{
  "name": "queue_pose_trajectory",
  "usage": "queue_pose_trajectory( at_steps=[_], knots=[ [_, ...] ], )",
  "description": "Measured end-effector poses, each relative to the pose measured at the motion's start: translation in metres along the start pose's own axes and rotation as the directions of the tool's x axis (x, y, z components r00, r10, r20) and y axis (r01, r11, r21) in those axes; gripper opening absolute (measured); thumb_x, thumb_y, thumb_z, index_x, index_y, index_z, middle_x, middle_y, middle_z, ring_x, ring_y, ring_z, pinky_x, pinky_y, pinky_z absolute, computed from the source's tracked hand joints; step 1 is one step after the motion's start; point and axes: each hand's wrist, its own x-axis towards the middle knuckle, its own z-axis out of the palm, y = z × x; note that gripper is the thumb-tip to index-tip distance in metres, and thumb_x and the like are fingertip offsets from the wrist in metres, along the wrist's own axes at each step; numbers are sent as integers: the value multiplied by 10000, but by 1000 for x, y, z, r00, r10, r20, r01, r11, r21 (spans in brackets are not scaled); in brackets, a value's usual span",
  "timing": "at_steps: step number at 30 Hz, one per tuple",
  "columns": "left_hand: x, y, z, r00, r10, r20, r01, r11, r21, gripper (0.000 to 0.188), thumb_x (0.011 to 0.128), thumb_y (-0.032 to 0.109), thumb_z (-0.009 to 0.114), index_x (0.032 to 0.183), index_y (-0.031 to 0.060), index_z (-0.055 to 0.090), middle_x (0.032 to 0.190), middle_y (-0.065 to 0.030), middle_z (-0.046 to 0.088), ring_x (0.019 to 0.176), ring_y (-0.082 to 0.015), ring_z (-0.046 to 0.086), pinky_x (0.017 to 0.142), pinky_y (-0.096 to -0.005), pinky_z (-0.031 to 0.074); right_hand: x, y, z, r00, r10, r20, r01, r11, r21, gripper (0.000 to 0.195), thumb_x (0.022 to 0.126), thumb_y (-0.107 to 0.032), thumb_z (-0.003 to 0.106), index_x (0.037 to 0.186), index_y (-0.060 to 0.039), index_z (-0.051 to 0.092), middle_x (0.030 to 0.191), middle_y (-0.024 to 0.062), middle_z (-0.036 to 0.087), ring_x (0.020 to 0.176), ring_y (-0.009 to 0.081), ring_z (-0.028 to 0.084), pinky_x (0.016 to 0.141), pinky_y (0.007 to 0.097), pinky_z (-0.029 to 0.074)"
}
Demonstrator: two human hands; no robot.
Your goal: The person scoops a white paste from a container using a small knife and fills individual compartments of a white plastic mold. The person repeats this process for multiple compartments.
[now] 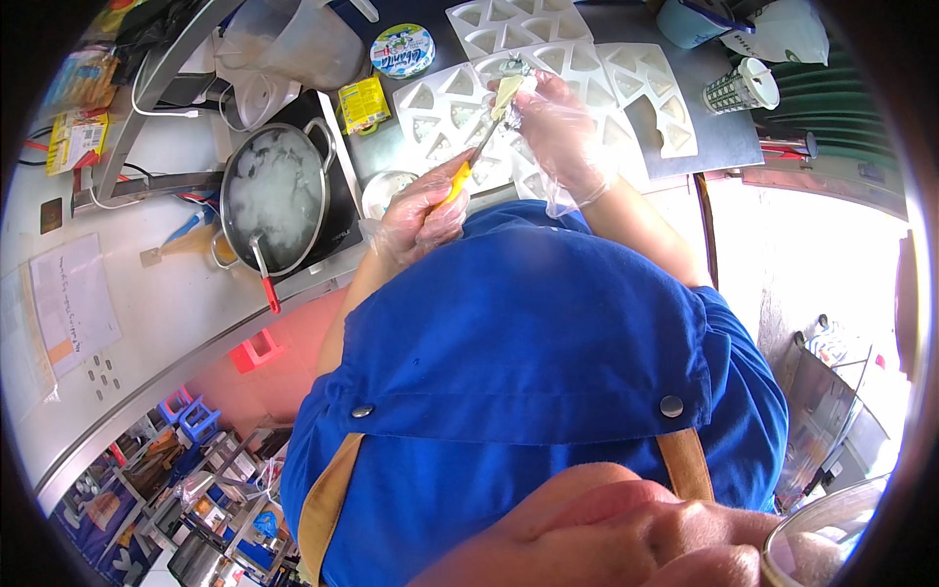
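Observation:
My left hand (422, 213), in a clear plastic glove, grips the yellow handle (458, 183) of a small knife. Its thin metal blade (484, 141) points up towards a pale yellow soft piece (508, 95), perhaps cheese. Crumpled silver foil (513, 117) lies against that piece, and my right hand (561, 128), also gloved, holds both between its fingers. Beneath the hands spread white moulded trays (433, 110) with triangular cavities; several cavities show small whitish bits. A white bowl (378, 192) sits beside my left hand, partly hidden by it.
On the left, a steaming pot (275, 194) stands on a black hob (341, 213), with a red-handled utensil (268, 290) leaning out. Behind are a round tub (402, 51), a yellow packet (363, 105) and a plastic jug (293, 44). A patterned cup (741, 86) stands right.

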Motion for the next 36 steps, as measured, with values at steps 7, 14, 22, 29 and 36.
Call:
queue_pose_trajectory(
  at_steps=[7,14,22,29,36],
  knots=[
    [-1,-2,0,1000,-16,3,16,997,-78,527,911,173,419,1406,68,271,586,22,386,398,-48,284,386,-191,256,-2,-2,-3,998,3,-55,-5,1000,-29,275,851,41,575,1100,-5,467,1043,114,578,946,195,597,832,302,513],
    [-2,-3,-3,999,-30,33,35,991,-131,525,912,157,410,1407,60,266,588,26,384,406,-40,283,384,-188,258,-2,-1,-5,998,-29,-49,27,999,-40,287,832,62,587,1086,-19,482,1028,106,585,935,186,600,835,285,512],
    [-3,-4,6,999,-17,-31,15,997,-70,540,905,139,419,1411,49,254,563,24,377,401,-44,287,376,-185,249,-1,4,-15,998,-52,-44,48,995,-90,313,806,76,611,1075,-30,491,1017,97,582,927,183,604,834,288,511],
    [-3,-7,3,999,31,-17,-31,999,24,533,902,142,427,1404,48,276,557,21,383,399,-47,296,370,-190,251,-1,4,-23,999,-49,-15,47,991,-126,346,804,66,616,1107,-6,464,1019,108,578,933,198,605,844,303,505],
    [-8,-7,7,995,81,-63,-76,994,75,533,892,151,460,1391,38,309,579,6,423,438,-60,344,405,-189,271,-5,0,-28,987,-17,-159,-30,958,-286,394,813,33,620,1163,44,437,1071,154,568,962,232,601,857,319,498]
  ],
)
